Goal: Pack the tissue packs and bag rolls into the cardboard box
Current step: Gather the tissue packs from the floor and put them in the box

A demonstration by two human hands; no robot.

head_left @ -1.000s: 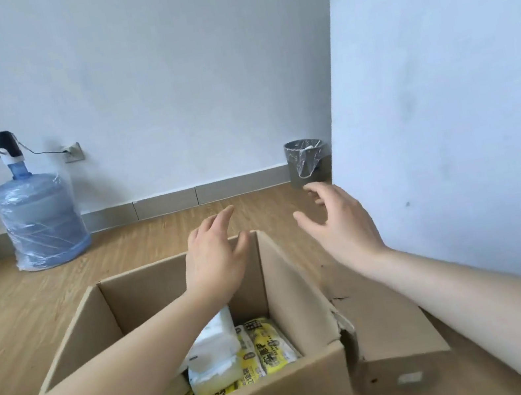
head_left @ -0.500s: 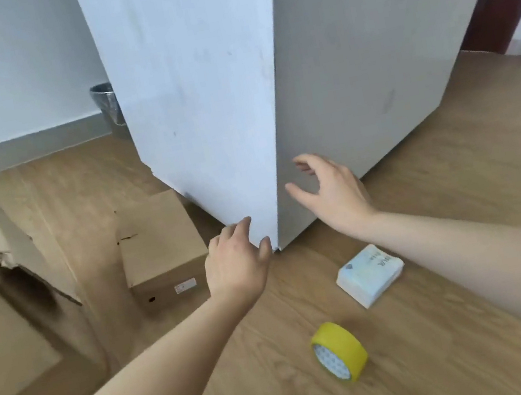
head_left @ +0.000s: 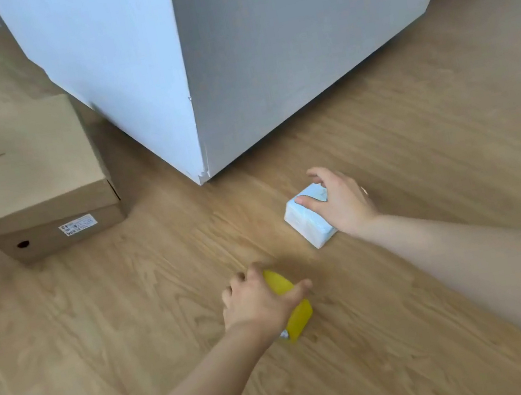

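Lying on the wooden floor [head_left: 415,135], the pale blue tissue pack [head_left: 309,223] sits under the right hand [head_left: 340,204], grip closed around it. At seven o'clock from it, the left hand [head_left: 256,302] clasps a yellow roll [head_left: 295,313]. A closed cardboard box [head_left: 37,181] stands at ten o'clock.

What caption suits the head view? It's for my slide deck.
Both hands reach down to the wooden floor: left hand on a yellow roll, right hand on a tissue pack.

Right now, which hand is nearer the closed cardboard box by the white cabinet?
Left. The left hand, on the yellow roll, is nearer the box; the right hand grips the tissue pack farther right.
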